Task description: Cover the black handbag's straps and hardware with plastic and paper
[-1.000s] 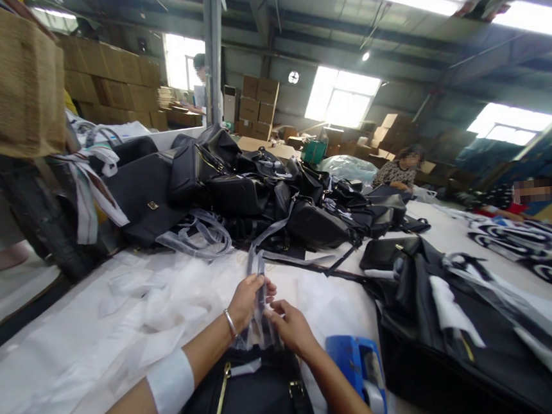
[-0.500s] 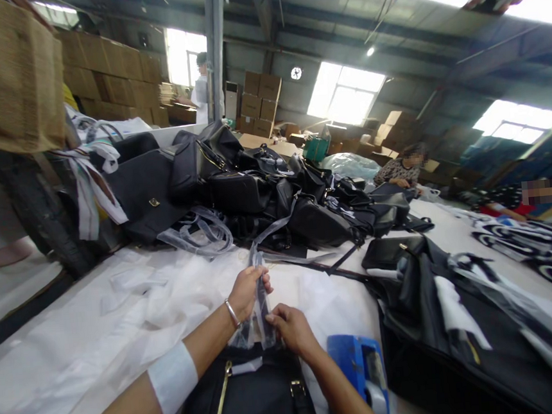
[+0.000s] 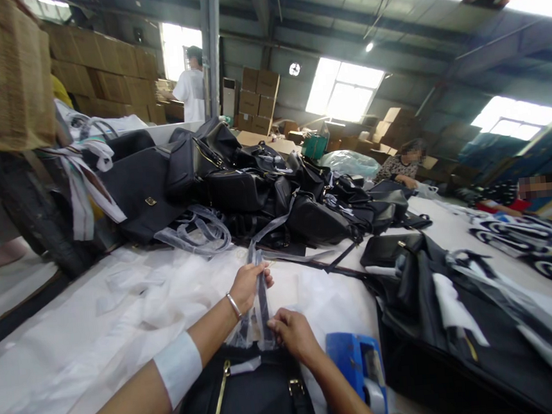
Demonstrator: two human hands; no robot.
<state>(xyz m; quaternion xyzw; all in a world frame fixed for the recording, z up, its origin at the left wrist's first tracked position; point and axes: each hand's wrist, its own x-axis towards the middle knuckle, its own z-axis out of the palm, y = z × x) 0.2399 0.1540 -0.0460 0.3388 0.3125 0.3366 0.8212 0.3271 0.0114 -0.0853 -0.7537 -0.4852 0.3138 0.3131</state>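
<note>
My left hand (image 3: 247,287), a silver bangle at its wrist, is closed around a black strap wrapped in clear plastic (image 3: 261,298). Lower on the same wrapped strap, the fingertips of my right hand (image 3: 292,334) pinch its edge. Directly below both hands lies a black bag (image 3: 254,399) with a gold zip and a gold buckle. A blue tape dispenser (image 3: 356,374) stands just right of my right forearm. Beyond my hands, the strap's upper part runs toward a heap of black bags (image 3: 240,191).
Thin white wrapping sheets (image 3: 140,309) spread over the table at left. More black bags (image 3: 420,310) with white paper lie at right. Coiled plastic-wrapped straps (image 3: 198,230) rest before the heap. Co-workers sit at the far right; a person in white (image 3: 192,92) stands behind, near stacked cartons (image 3: 104,74).
Both hands stay on the wrapped strap, with only a slight shift of my left forearm. The person in white at the back has come more into view beside the post.
</note>
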